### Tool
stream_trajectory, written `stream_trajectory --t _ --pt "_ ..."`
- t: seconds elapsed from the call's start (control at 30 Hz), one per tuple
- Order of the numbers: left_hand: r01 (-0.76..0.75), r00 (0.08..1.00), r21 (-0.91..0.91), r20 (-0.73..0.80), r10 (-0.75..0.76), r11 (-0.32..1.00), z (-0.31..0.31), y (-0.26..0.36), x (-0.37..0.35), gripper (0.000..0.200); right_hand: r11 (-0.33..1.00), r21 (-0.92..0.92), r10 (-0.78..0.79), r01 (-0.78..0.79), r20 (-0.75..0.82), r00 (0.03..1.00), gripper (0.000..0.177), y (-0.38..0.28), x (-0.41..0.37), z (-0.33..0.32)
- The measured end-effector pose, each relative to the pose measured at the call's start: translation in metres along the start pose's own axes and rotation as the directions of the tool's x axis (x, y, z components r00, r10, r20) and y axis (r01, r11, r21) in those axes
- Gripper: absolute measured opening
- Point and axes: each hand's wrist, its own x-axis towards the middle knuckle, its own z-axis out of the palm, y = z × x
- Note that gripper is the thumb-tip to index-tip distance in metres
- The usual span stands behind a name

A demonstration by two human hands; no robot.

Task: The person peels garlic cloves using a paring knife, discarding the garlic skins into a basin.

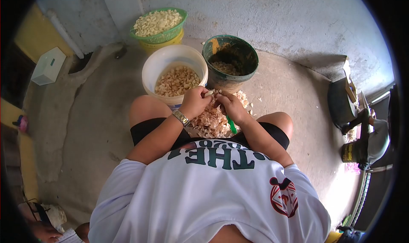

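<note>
My left hand (196, 102), with a metal watch (181, 117) at the wrist, pinches a pale garlic clove (208, 93) between thumb and fingers. Close beside it, my right hand (232, 108) is closed around a small knife (231, 125). Its green handle sticks out below the palm; the blade is hidden by my fingers. Under both hands, between my legs, lies a heap of papery garlic peels (211, 120). Just beyond my left hand stands a white bucket (150, 71) holding unpeeled-looking cloves (177, 81).
A dark green bucket (251, 68) with some pale pieces stands behind my right hand. Against the wall, a green basket (181, 23) of peeled cloves rests on a yellow tub (164, 45). A white box (49, 66) sits left. Another person (377, 140) is at the right edge.
</note>
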Motion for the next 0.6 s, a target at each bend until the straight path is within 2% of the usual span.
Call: stream_trajectory --t 0.03,0.13,0.17,0.33,0.6 --pt "-0.006 1.0 -0.013 -0.01 0.006 1.0 0.0 0.0 0.001 0.022 0.999 0.031 -0.015 0.014 0.033 0.999 0.025 0.002 0.0 0.0" --pt "-0.119 0.992 0.103 -0.037 0.123 0.988 -0.001 0.008 -0.002 0.013 0.992 -0.094 -0.077 0.082 0.05 0.996 0.028 -0.006 -0.003 -0.002" --pt "-0.12 0.992 0.116 -0.027 0.124 0.986 0.0 0.002 0.0 0.013 1.0 -0.013 0.016 -0.015 0.063 0.998 0.028 -0.013 -0.006 -0.003" --pt "-0.035 0.999 0.0 0.011 0.035 0.999 0.0 0.006 0.001 0.014 0.998 -0.032 -0.06 0.061 0.012 0.998 0.031 -0.01 -0.006 0.001" --pt "-0.179 0.98 0.189 -0.049 0.191 0.966 0.003 0.011 -0.002 0.014 0.999 -0.007 -0.051 0.051 -0.038 0.998 0.032 -0.006 -0.002 0.008"
